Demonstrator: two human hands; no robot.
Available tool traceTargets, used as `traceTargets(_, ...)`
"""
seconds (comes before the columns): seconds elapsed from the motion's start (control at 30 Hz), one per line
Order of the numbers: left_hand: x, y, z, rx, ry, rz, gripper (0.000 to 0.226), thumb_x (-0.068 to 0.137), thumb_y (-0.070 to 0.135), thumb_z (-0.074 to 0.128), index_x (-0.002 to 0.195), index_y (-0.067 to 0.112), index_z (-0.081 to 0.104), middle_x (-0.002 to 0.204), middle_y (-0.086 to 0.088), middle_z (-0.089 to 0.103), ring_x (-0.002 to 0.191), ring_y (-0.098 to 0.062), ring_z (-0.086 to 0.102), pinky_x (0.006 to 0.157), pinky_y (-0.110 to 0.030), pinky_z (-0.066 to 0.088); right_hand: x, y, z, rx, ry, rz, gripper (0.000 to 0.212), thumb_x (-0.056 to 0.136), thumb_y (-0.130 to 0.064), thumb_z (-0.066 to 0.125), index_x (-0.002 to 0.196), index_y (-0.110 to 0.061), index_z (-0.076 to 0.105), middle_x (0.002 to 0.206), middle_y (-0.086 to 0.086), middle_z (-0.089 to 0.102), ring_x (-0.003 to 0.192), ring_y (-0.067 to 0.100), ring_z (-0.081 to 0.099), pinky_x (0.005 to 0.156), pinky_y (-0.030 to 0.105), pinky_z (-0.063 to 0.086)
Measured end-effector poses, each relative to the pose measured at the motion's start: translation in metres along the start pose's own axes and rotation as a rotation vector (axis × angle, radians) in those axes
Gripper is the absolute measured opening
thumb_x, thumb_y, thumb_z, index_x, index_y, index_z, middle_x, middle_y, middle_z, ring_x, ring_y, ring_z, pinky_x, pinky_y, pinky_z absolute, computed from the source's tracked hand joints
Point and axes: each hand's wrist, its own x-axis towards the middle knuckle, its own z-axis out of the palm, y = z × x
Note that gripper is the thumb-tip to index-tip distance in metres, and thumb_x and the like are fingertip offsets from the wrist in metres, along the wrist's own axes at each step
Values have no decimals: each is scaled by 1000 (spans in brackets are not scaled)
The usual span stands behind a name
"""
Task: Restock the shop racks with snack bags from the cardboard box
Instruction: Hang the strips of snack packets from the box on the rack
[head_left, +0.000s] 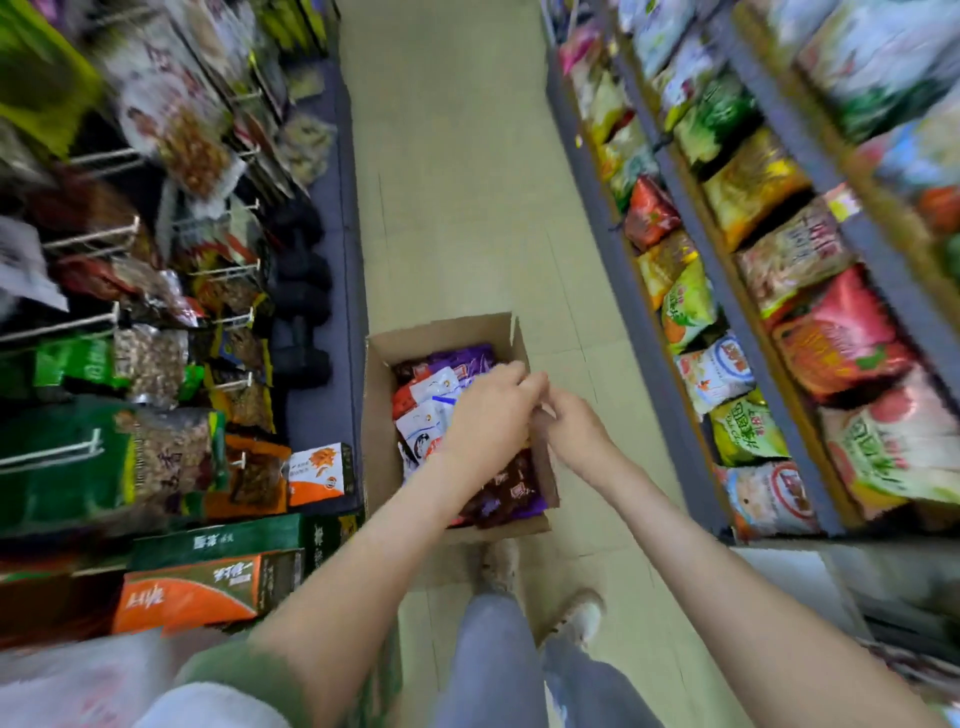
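Open cardboard box (382, 441) on the floor (467, 208) at frame centre, snack bags (428, 400) packed inside. The left hand (488, 410) and right hand (576, 434) meet above the box's right side, fingers curled toward each other. The bags lie below and left of the grip. Too blurred to tell whether either grip is clamped on anything. Stocked racks (156, 312) run along both edges of the frame.

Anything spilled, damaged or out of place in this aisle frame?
Nothing stands out. The cardboard box sits upright on the floor, with snack bags loosely piled inside and none spilled beside it. The racks are too blurred to judge.
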Motion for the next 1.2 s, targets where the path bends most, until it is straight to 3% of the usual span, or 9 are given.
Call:
traceTargets(0.13,21,31,-57,-65,0,-156,32,94,39,52,117,17,52,109,-6,62,103,-28,58,78,-38,45,-29,-36,-38,198,234,-60,26,85,4,54,95,-15,69,88,7,67,84,11,54,73,23,41)
traceTargets(0.2,28,42,-80,-23,37,-111,27,94,44,49,102,19,55,98,-6,65,94,-30,60,72,-38,45,-44,-51,-59,288,348,-41,19,87,1,56,101,-4,68,88,10,67,79,9,54,71,17,42)
traceTargets(0.3,35,60,-108,-288,70,-51,28,93,36,55,75,14,53,69,-7,58,69,-28,54,61,-35,38,-66,-65,-86,328,461,-88,14,88,-7,58,98,-2,66,92,19,69,77,10,57,73,34,48)
traceTargets(0.47,49,101,-134,-586,-74,2,24,91,29,60,69,22,53,58,7,52,53,-3,46,50,-15,32,-105,-83,-112,428,609,-104,16,94,-7,53,93,-14,67,92,10,71,82,21,66,76,36,51)
traceTargets(0.6,62,125,-132,-719,-293,70,25,91,27,60,68,23,53,68,1,64,61,-12,59,59,-26,43,-133,-79,-123,519,722,-65,13,96,-12,52,93,-12,65,91,11,73,80,24,70,75,43,53)
traceTargets(0.73,71,155,-122,-735,-473,188,15,90,24,62,76,21,56,76,-3,68,69,-18,65,67,-33,49,-164,-72,-128,609,875,-49,14,96,-5,49,100,0,62,79,2,71,65,7,68,59,23,53)
traceTargets(0.83,75,184,-110,-691,-564,270,15,87,25,65,91,13,59,86,-6,70,76,-21,68,70,-35,52,-186,-58,-133,597,1014,-1,16,95,-8,53,87,-13,66,74,-3,73,68,12,69,70,38,54)
traceTargets(0.97,70,224,-86,-783,-620,224,29,80,40,72,99,18,67,93,1,73,83,-14,69,75,-32,53,-221,-45,-139,590,1198,36,23,95,-9,54,80,-22,67,80,-5,72,76,14,69,67,27,53)
traceTargets(1.2,31,288,-43,-878,-847,252,15,89,20,64,101,12,70,96,-5,73,83,-17,69,74,-27,52,-280,5,-135,611,1360,161,14,89,-24,59,87,-14,68,91,17,70,86,35,66,80,50,51)
